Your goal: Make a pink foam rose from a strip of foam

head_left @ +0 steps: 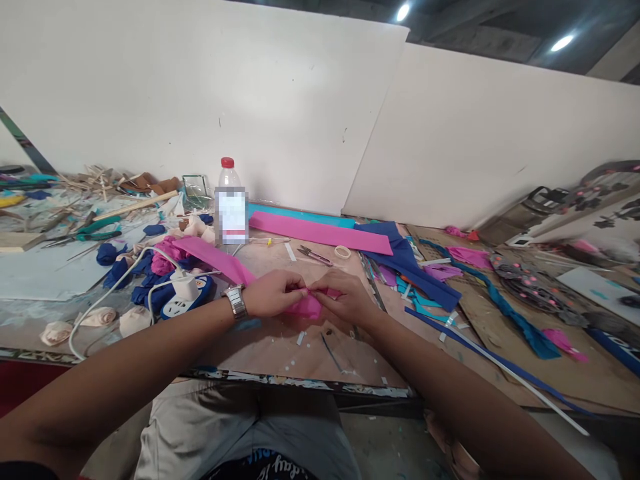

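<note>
A pink crepe paper strip (pixel 220 260) runs from the rolled paper flowers on the left to my hands at the middle of the table. My left hand (pixel 276 292), with a metal watch on the wrist, pinches the strip's near end between thumb and fingers. Opposite it, my right hand (pixel 343 299) also has its fingers closed on this end, the fingertips of both hands almost meeting. The folded pink end (pixel 306 308) shows below them. Beyond my hands lie small thread snips (pixel 315 256) and a ring of tape (pixel 343 251).
Behind stand a bottle with a red cap (pixel 228 175) and another flat pink strip (pixel 320 232). Left are a power strip (pixel 187 297) with a white cable, blue and cream rolled flowers (pixel 100 317) and pliers (pixel 100 228). Blue strips (pixel 410 260) and a white stick (pixel 530 387) lie right.
</note>
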A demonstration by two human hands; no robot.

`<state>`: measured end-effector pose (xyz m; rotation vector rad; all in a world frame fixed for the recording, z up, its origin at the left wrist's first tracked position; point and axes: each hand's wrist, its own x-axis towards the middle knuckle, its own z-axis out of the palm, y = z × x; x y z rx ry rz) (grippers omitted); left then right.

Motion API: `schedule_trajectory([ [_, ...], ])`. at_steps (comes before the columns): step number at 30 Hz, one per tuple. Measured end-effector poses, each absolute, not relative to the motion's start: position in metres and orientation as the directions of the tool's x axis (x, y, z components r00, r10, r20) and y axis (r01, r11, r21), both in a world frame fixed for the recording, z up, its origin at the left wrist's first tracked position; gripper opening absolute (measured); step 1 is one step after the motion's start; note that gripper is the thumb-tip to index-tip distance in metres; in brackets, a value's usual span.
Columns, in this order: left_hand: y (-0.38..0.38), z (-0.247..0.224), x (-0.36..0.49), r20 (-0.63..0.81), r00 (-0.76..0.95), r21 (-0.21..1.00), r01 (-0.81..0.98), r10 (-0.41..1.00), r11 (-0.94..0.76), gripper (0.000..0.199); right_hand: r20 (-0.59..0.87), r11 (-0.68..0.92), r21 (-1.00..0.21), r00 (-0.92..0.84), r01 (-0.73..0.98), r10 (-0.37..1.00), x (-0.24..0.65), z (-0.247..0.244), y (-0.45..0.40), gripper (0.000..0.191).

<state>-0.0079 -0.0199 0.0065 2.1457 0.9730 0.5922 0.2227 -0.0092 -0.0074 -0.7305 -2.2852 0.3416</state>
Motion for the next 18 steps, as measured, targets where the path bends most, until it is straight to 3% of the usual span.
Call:
schedule_trajectory([
  [4, -0.0179, 0.0039, -0.0078, 0.154, 0.612, 0.747, 0.442, 0.776, -0.497, 0.041, 0.576, 0.825, -0.407, -0.591, 0.391, 0.565, 0.2223, -0.0082, -0.0092, 0.011],
  [18, -0.0179, 0.0009, -0.0075, 0.175, 0.593, 0.757, 0.429, 0.786, -0.493, 0.03, 0.571, 0.814, -0.422, -0.581, 0.399, 0.58, 0.2214, -0.009, -0.0098, 0.008],
])
